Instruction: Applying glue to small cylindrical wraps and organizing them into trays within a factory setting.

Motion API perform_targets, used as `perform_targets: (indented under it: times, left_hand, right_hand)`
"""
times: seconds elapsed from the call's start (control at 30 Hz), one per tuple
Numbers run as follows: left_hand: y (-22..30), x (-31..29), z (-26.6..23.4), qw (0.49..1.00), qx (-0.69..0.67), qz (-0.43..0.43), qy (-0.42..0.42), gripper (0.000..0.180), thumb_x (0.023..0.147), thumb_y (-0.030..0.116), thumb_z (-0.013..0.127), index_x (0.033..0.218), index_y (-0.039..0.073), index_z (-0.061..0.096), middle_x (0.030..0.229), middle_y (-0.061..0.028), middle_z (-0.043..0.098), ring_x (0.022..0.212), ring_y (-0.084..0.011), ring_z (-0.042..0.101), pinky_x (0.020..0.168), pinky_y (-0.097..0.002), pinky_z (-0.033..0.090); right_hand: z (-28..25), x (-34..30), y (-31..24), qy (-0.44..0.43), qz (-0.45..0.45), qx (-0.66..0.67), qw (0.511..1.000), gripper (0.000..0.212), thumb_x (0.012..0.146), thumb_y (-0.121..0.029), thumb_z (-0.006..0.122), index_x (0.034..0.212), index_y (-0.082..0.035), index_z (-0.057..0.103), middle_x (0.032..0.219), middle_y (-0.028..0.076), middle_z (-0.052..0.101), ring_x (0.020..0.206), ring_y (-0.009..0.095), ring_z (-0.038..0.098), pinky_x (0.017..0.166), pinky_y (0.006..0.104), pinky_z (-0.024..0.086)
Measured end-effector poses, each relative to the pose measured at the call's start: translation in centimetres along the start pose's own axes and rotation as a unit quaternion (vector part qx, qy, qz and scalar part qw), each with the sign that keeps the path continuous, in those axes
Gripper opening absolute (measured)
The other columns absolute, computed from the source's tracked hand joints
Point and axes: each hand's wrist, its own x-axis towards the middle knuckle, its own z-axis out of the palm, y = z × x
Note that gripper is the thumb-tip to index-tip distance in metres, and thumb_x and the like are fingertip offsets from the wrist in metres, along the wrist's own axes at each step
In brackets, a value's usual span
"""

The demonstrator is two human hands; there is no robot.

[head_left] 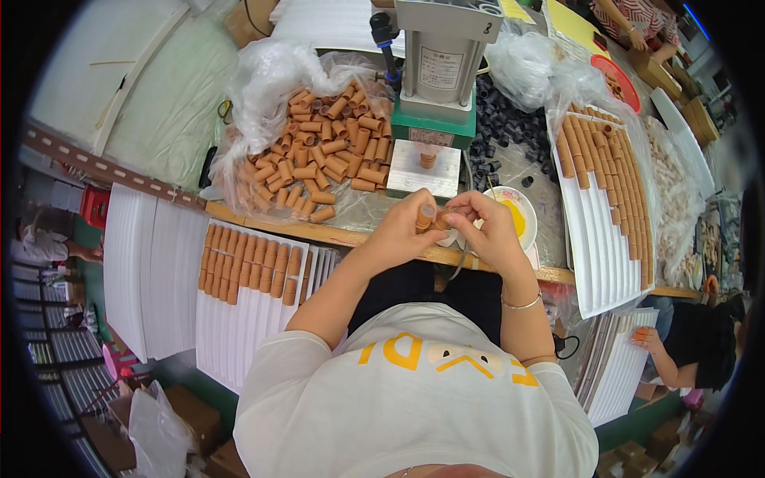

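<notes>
Two hands (454,227) (fingertips) around tube (425,217)

A wooden-edged counter (351,233) carries a green-based press (434,119) at twelve o'clock, loose orange tubes (327,155) on plastic at ten, a white ribbed tray (598,239) at three.

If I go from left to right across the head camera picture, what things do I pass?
White grooved tray with orange tubes → loose pile of orange tubes → left hand holding an orange tube → right hand → white bowl of yellow stuff → white tray with orange tube rows.
</notes>
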Motion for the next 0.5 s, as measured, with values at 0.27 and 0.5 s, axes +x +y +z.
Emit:
perform_targets:
  times: [0.27, 0.5]
  left_hand:
    - [-1.5, -0.6, 0.3, 0.985, 0.097, 0.026, 0.142, 0.036, 0.075, 0.000, 0.071, 0.106, 0.002, 0.052, 0.095, -0.0145, 0.053, 0.091, -0.0333, 0.056, 0.079, -0.0386, 0.046]
    - [-5.5, -2.2, -14.0, 0.888, 0.380, -0.048, 0.254, 0.035, 0.071, -0.007, 0.062, 0.104, 0.006, 0.060, 0.104, -0.0142, 0.056, 0.105, -0.0339, 0.054, 0.091, -0.0411, 0.044]
  right_hand:
    - [0.7, -0.2, -0.4, 0.054, 0.011, -0.105, 0.993, 0.018, 0.086, -0.008, 0.070, 0.100, 0.001, 0.064, 0.080, 0.003, 0.065, 0.070, 0.007, 0.057, 0.065, 0.0212, 0.047]
    - [-8.8, -2.4, 4.4, 0.286, 0.110, -0.142, 0.941, 0.011, 0.089, -0.009, 0.065, 0.096, 0.000, 0.065, 0.079, 0.007, 0.068, 0.071, 0.010, 0.063, 0.066, 0.0245, 0.050]
